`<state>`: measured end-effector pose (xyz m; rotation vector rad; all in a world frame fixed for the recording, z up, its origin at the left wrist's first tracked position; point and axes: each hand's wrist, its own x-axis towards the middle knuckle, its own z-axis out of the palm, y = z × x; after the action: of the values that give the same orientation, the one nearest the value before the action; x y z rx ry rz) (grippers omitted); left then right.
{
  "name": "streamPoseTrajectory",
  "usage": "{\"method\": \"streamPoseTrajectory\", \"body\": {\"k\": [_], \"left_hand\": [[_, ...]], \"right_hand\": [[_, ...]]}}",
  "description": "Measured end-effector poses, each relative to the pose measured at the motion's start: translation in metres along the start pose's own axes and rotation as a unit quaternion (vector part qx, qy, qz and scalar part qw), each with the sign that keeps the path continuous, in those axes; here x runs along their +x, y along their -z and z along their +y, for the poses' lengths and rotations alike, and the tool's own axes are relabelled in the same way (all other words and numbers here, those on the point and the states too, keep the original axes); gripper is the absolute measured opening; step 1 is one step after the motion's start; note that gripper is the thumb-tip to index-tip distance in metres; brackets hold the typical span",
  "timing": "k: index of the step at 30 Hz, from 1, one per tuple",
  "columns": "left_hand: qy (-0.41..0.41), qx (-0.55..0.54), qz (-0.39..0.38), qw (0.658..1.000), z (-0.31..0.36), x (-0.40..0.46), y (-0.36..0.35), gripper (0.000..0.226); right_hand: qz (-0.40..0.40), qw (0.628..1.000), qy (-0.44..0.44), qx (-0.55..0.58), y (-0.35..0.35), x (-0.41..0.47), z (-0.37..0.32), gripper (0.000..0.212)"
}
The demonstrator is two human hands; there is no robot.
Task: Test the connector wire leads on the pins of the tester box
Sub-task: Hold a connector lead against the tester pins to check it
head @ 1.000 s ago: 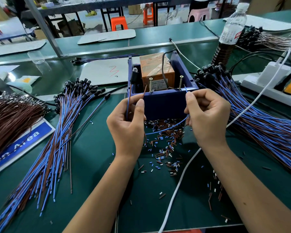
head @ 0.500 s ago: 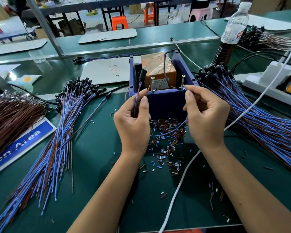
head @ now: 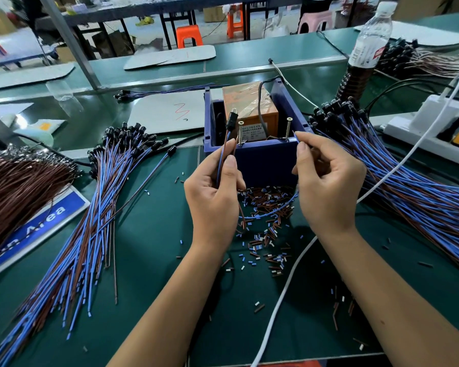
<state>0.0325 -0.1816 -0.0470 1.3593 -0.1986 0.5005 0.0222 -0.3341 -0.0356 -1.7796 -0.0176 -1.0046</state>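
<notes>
The blue tester box (head: 260, 160) stands mid-table with an orange unit inside and two upright screw pins, the left pin (head: 240, 132) and the right pin (head: 288, 128), on its front rim. My left hand (head: 215, 192) pinches a blue-and-brown connector wire (head: 224, 152), whose black connector head (head: 232, 120) points up beside the left pin. My right hand (head: 326, 181) pinches the wire's blue lead end (head: 296, 137) close to the right pin. The wire hangs in a loop between my hands.
A pile of like wires (head: 85, 234) lies left, another pile (head: 408, 186) lies right. Cut insulation bits (head: 265, 229) litter the mat before the box. A white cable (head: 284, 295), a power strip (head: 429, 139), a bottle (head: 366, 54) and brown wires (head: 13, 192) surround the work spot.
Both hands rose slightly toward the box rim. The connector head moved up and right, nearer the left pin, while the right hand brought the lead end up beside the right pin.
</notes>
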Motion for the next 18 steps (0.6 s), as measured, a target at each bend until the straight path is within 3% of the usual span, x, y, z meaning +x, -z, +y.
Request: {"method": "streamPoseTrajectory", "body": {"k": [18], "left_hand": [[-0.007,0.009,-0.010,1.000,0.0020,0.0016,-0.0018,0.027]], "right_hand": [[0.025,1.000,0.001,-0.013,-0.0028,0.0016,0.0034,0.021]]}}
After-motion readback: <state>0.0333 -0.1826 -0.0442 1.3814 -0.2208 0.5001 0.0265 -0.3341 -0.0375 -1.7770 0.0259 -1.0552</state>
